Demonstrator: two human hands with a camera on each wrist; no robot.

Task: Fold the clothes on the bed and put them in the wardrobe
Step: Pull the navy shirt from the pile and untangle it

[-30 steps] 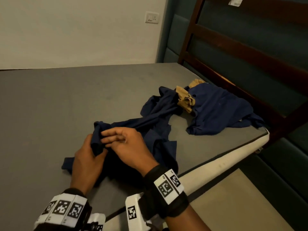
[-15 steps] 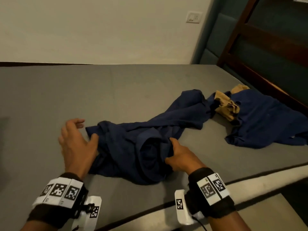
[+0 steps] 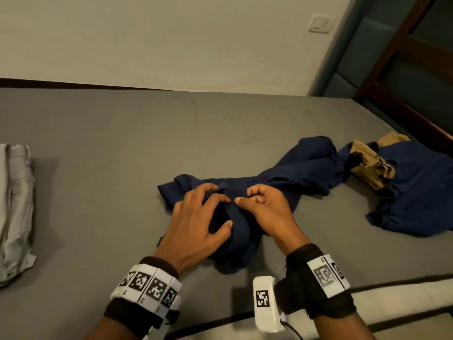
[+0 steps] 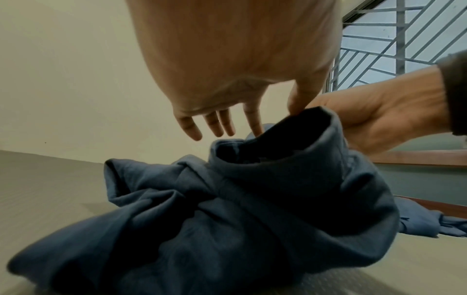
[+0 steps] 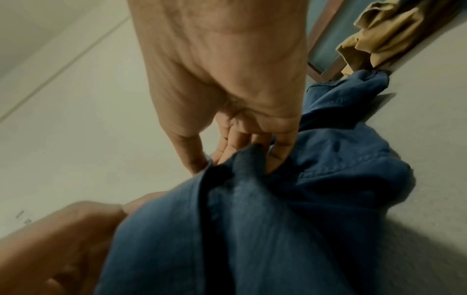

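A crumpled navy blue garment [image 3: 294,182] lies in the middle of the grey bed [image 3: 110,148]. My left hand [image 3: 215,209] rests on its near left part with fingers spread and lightly bent, thumb apart. In the left wrist view the left hand [image 4: 275,117] touches the rim of a rolled opening in the garment [image 4: 252,219] with straight fingers. My right hand [image 3: 245,196] pinches a raised fold at the top of the bunch. The right wrist view shows the right hand [image 5: 235,159] curled round that fold of the garment [image 5: 278,219].
A second blue garment [image 3: 416,192] and a tan one [image 3: 370,165] lie at the right, by the wooden headboard frame [image 3: 416,77]. A folded pale grey garment [image 3: 14,212] sits at the bed's left. The mattress's white front edge [image 3: 404,298] runs near my right wrist.
My left hand moved from the bed beside the garment onto it. My right hand rose from the garment's near side to pinch a fold on top. The view swung left, showing the pale folded garment.
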